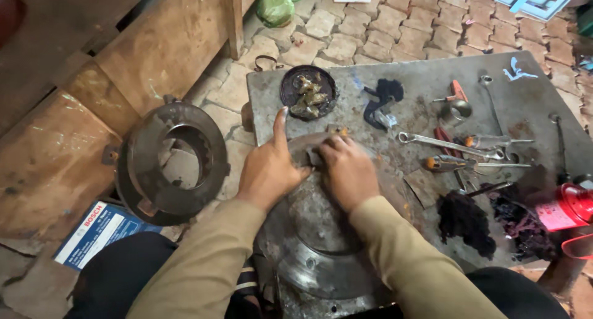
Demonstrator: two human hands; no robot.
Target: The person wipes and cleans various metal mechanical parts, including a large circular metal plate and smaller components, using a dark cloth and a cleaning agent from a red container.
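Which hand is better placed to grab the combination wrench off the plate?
Right, probably. The right hand rests on the round metal disc on the side toward the combination wrench, which lies just to its right on the steel plate. The left hand would have to cross over it.

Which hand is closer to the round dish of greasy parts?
Left. The left hand has its thumb raised just below the round dish; the right hand sits lower and further right, on the metal disc.

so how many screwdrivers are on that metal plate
3, as far as shows: a red-handled one at the top, a grey-handled one mid-right, and a dark orange-banded one just below it. Others may hide among the tools.
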